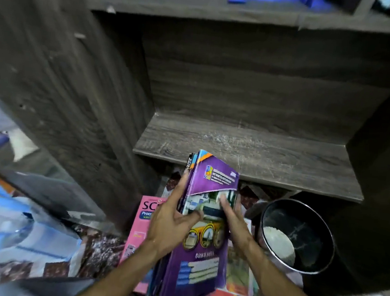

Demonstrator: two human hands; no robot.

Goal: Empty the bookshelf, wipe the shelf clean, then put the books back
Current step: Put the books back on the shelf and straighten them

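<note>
The stack of books [198, 257], purple workbook on top, is gripped at both side edges by the left hand [171, 223] and right hand [235, 221] just in front of the bare shelf board [273, 154], above a pink science book [141, 227], seemingly mid-return, needing a level lift onto the board.

Left hand [171, 220] and right hand [236, 223] grip the book stack [200, 265].

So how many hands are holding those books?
2. The left hand grips the stack of books at its left edge; the right hand holds its right edge. No other hand shows.
</note>
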